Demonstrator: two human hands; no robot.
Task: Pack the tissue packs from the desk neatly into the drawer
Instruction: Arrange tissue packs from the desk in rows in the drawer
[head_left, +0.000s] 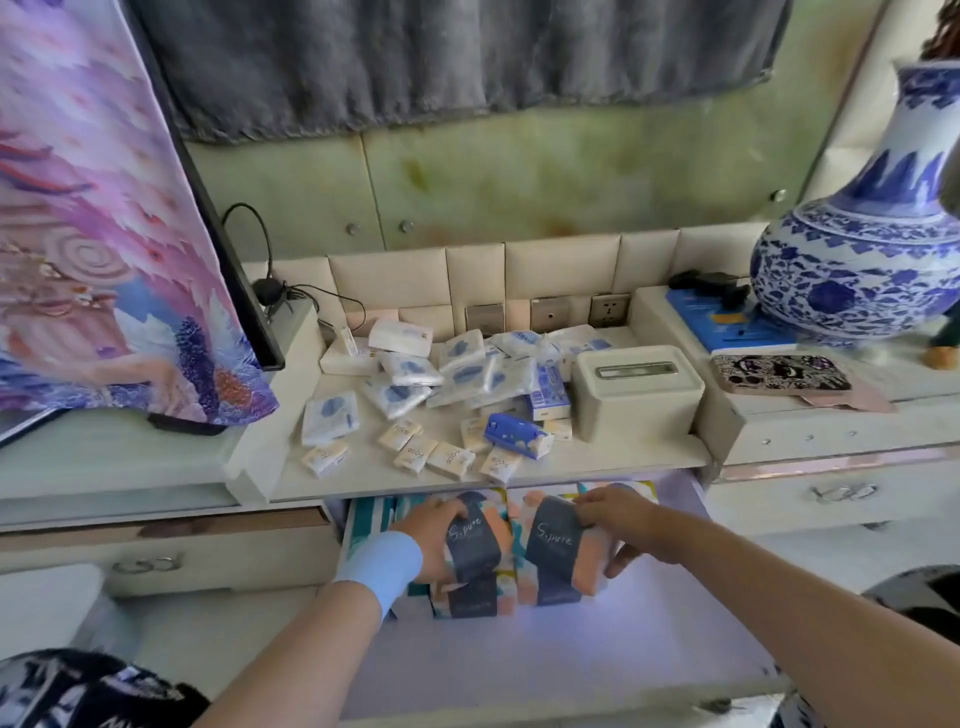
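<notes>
Both of your hands are in the open drawer (545, 670). Left hand (431, 540) clasps one banded tissue pack (475, 545); right hand (615, 525) clasps its neighbour (553, 545), the two packs touching at the drawer's back edge. They look light, soft and squashy with slick wrap: hold each across its short sides, without squeezing. Many small packs (457, 374) lie loose mid-bench, some near its front edge.

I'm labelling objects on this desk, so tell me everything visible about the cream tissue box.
The cream tissue box is a rounded rectangular container, plastic by its look, with a lid holding a narrow metallic-rimmed slot. It stands upright on the desk's right side, closed, with loose tissue packs crowding its left side. Neither hand touches it.
</notes>
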